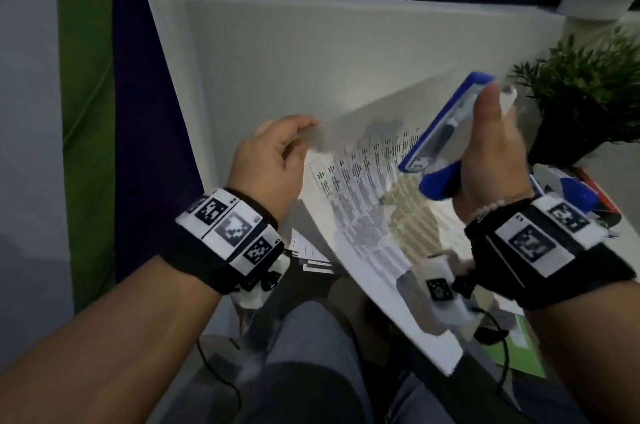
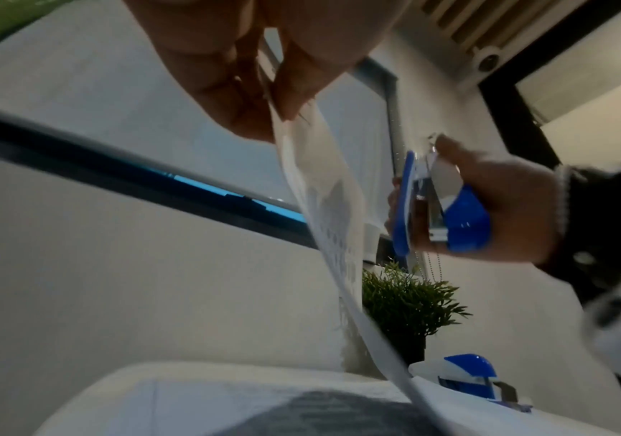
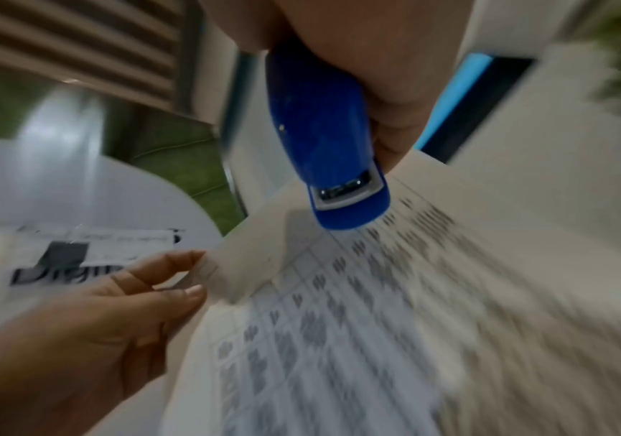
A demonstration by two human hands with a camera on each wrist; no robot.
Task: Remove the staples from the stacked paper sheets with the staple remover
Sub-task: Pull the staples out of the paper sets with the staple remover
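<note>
Stacked white printed paper sheets (image 1: 356, 188) hang floppy and light above the white desk (image 1: 277, 60), my left grip (image 1: 270, 160) pinching one corner, right grip (image 1: 495, 153) curled round the blue plastic staple remover (image 1: 436, 139). I'd hold by that corner.

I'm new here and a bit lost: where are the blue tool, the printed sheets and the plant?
blue tool (image 1: 445, 127): head view, middle of its body.
printed sheets (image 1: 360, 209): head view, the printed table.
plant (image 1: 588, 94): head view, its green leaves.

Blue-and-white staple remover (image 1: 446, 139), white paper sheets (image 1: 363, 202) with grey printed grid, green plant (image 1: 585, 84)
</note>
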